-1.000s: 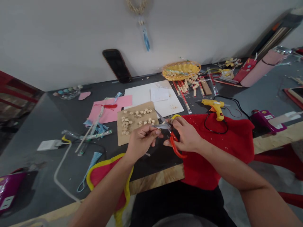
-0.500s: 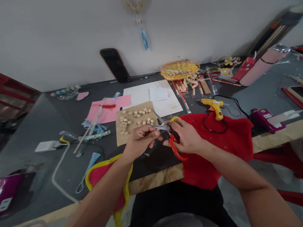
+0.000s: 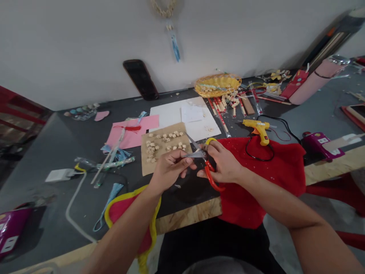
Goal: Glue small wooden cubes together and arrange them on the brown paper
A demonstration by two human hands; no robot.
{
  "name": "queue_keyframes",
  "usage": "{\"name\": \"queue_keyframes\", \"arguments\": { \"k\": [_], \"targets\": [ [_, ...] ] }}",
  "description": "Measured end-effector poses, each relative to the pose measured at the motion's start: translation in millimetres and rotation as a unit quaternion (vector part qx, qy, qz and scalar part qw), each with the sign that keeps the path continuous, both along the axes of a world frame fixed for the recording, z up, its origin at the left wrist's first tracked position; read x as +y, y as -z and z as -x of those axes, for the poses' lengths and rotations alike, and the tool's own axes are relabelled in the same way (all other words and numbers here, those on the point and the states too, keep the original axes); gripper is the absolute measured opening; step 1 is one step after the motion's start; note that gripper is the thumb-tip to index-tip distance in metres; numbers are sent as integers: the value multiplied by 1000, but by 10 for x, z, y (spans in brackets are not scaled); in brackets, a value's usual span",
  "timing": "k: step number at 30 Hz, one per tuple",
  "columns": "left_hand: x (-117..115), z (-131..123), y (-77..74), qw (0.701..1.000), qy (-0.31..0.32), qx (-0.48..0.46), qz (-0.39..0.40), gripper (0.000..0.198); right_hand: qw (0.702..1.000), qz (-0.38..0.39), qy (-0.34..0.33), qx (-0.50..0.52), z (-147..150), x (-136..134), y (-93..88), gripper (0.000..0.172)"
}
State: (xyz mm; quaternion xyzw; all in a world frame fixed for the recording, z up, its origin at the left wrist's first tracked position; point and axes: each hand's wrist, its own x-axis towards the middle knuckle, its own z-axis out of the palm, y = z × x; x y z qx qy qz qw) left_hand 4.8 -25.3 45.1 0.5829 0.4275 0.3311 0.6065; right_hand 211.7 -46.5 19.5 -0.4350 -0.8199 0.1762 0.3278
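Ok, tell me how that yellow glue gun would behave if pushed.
The yellow glue gun, plastic-looking, is probably light and would slide easily. Its black cord loops over the red cloth, so it would likely drag or snag.

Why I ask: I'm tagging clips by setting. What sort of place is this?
Likely a craft worktable: a yellow glue gun, red-handled scissors in the right hand, and small wooden pieces laid on a cardboard sheet.
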Motion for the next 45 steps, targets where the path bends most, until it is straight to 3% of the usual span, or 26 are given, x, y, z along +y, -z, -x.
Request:
{"name": "queue_keyframes", "arguments": {
  "k": [13, 18, 27, 32, 37, 45],
  "targets": [
    [-15, -6, 5, 1000, 21, -6, -1, 33, 998, 43, 11, -41, -24, -67, -92, 64],
    [0, -4, -5, 1000, 20, -10, 14, 35, 999, 42, 1, -7, -12, -36, -61, 61],
    [39, 11, -3, 995, 56, -11, 78, 41, 999, 18, -40, 2, -37, 21, -17, 69],
    [45, 33, 2, 993, 71, -13, 91, 40, 998, 19, -59, 4, -57, 17, -40, 62],
    [17, 6, 24, 996, 43, -16, 74, 39, 999, 26, -27, -12, -42, -42, -98, 59],
    [-10, -58, 49, 999, -45, 0, -28, 31, 998, 62, 16, 10, -1, -46, -70, 65]
  ]
}}
